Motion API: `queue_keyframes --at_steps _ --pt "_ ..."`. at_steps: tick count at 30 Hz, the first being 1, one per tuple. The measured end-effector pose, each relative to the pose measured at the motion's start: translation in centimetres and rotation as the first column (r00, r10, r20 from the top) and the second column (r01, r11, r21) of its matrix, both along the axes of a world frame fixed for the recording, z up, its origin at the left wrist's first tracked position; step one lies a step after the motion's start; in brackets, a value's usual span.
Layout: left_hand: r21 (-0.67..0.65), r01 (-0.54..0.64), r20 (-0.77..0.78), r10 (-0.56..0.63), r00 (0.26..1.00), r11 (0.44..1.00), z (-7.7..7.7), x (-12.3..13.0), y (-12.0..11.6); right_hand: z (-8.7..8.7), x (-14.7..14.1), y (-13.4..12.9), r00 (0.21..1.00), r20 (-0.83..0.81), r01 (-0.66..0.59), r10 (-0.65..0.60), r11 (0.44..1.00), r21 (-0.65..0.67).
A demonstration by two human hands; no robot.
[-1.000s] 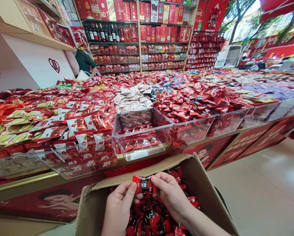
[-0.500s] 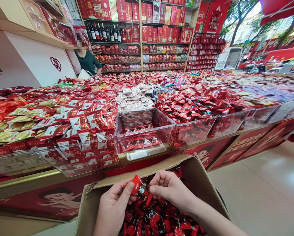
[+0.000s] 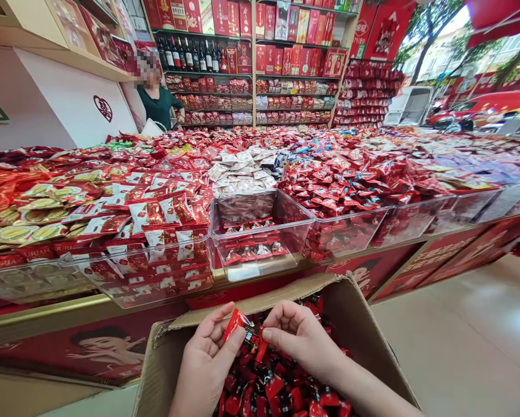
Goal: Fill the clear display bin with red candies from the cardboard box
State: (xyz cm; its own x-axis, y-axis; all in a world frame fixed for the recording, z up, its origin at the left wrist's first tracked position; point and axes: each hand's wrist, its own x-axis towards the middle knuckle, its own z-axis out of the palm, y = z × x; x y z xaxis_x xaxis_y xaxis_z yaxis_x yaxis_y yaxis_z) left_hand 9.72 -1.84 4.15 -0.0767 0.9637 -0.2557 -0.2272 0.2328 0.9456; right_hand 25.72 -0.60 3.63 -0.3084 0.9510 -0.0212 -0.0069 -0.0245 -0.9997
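Note:
Between my two hands is a small red and black wrapped candy (image 3: 247, 334), held above an open cardboard box (image 3: 375, 341). My left hand (image 3: 214, 359) pinches its left side, the thumb lying across the wrapper. At the other end, thumb and fingertips of my right hand (image 3: 298, 336) are closed on the wrapper's edge. Many similar red and black wrapped candies (image 3: 275, 385) fill the box beneath both hands. Just beyond the box stands a clear plastic bin (image 3: 262, 231) with a low layer of red packets in it.
Heaped packets in clear bins line the counter, with white and red packets (image 3: 162, 211) to the left and red packets (image 3: 342, 179) to the right. A person in a dark green top (image 3: 157, 107) stands behind, near shelves of bottles (image 3: 190, 55). Tiled floor (image 3: 460, 330) lies at right.
The candy has turned slightly in my left hand, and the left fingers have loosened and spread a little. My right hand stays almost in place. The view has shifted slightly.

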Motion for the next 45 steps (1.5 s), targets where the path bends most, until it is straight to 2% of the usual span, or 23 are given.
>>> queue_keyframes --at_steps 1,2,3,5,8,10,12,14,16,17,18,19,21,22,23,24,26,30,34,38,40,43,45 --pt "-0.018 -0.011 0.014 0.011 1.000 1.000 0.1 0.1 0.0 0.0 0.2 -0.2 0.997 0.078 -0.031 0.021 0.990 0.135" --pt "-0.027 -0.019 0.030 0.020 0.999 0.999 0.1 0.2 0.0 0.1 0.4 -0.5 0.984 0.177 -0.087 0.037 0.955 0.285" --pt "-0.030 -0.025 0.044 0.026 0.999 0.999 0.2 0.3 0.0 0.2 0.6 -0.7 0.958 0.286 -0.161 0.036 0.889 0.429" --pt "-0.033 -0.031 0.073 0.033 0.997 0.999 0.3 0.7 -0.2 0.6 0.9 -1.0 0.874 0.486 -0.322 -0.032 0.709 0.627" --pt "-0.022 -0.028 0.057 0.029 0.998 0.999 0.7 0.7 -0.7 1.7 1.3 -1.1 0.768 0.610 -0.463 -0.196 0.488 0.740" --pt "0.025 -0.043 -0.037 0.044 0.998 0.999 1.0 0.0 -0.9 3.2 1.8 -0.8 0.752 0.622 -0.508 -0.219 0.410 0.758" --pt "0.131 -0.120 -0.203 0.145 0.968 0.984 1.4 -1.5 -1.0 5.6 2.4 0.0 0.782 0.583 -0.492 -0.220 0.356 0.795" --pt "0.280 -0.230 -0.365 0.325 0.872 0.932 1.5 -3.7 -0.8 8.5 3.2 1.4 0.843 0.457 -0.370 -0.285 0.310 0.876" --pt "0.366 -0.285 -0.474 0.442 0.762 0.886 1.1 -6.2 -0.3 11.4 3.6 3.7 0.867 0.320 -0.224 -0.382 0.277 0.935" --pt "0.371 -0.305 -0.504 0.466 0.727 0.877 0.7 -7.4 0.1 12.6 3.7 5.1 0.856 0.300 -0.187 -0.422 0.288 0.939" --pt "0.360 -0.312 -0.528 0.468 0.708 0.879 0.1 -8.5 0.5 13.7 3.6 6.6 0.834 0.334 -0.196 -0.438 0.330 0.923" --pt "0.358 -0.316 -0.532 0.470 0.704 0.879 -0.6 -9.4 0.9 14.6 3.3 8.3 0.808 0.408 -0.236 -0.426 0.400 0.886" --pt "0.340 -0.319 -0.558 0.462 0.689 0.885 -2.0 -10.6 1.6 15.6 2.4 11.6 0.733 0.609 -0.366 -0.303 0.579 0.729" --pt "0.340 -0.323 -0.577 0.467 0.670 0.883 -2.6 -10.8 1.9 15.7 1.8 13.1 0.678 0.706 -0.445 -0.207 0.648 0.618" --pt "0.344 -0.329 -0.595 0.475 0.648 0.879 -3.2 -10.9 2.1 15.7 1.2 14.4 0.614 0.781 -0.519 -0.113 0.687 0.508" --pt "0.354 -0.333 -0.609 0.486 0.627 0.874 -3.6 -10.9 2.2 15.5 0.5 15.6 0.551 0.833 -0.581 -0.040 0.698 0.418" --pt "0.385 -0.341 -0.618 0.514 0.595 0.858 -4.0 -10.7 2.2 14.7 -1.0 17.4 0.438 0.897 -0.682 0.056 0.671 0.291" --pt "0.416 -0.298 -0.677 0.511 0.530 0.859 -3.8 -10.4 1.8 13.0 -3.5 19.2 0.305 0.939 -0.787 0.158 0.597 0.156" --pt "0.444 -0.243 -0.722 0.505 0.473 0.862 -3.6 -10.3 1.7 12.1 -5.0 19.2 0.192 0.977 -0.829 0.095 0.549 0.110" --pt "0.458 -0.240 -0.707 0.514 0.485 0.856 -3.5 -10.2 1.7 11.8 -5.4 18.7 0.156 0.985 -0.867 0.076 0.488 0.099" --pt "0.461 -0.246 -0.694 0.519 0.498 0.853 -3.6 -10.2 1.7 11.5 -5.3 18.6 0.141 0.981 -0.864 0.133 0.500 0.056" --pt "0.453 -0.262 -0.688 0.521 0.505 0.852 -3.6 -10.1 1.7 10.8 -5.3 19.0 0.143 0.939 -0.828 0.314 0.558 -0.060" --pt "0.450 -0.269 -0.687 0.523 0.505 0.852 -3.6 -10.1 1.6 10.3 -5.3 19.3 0.161 0.894 -0.812 0.418 0.571 -0.120"
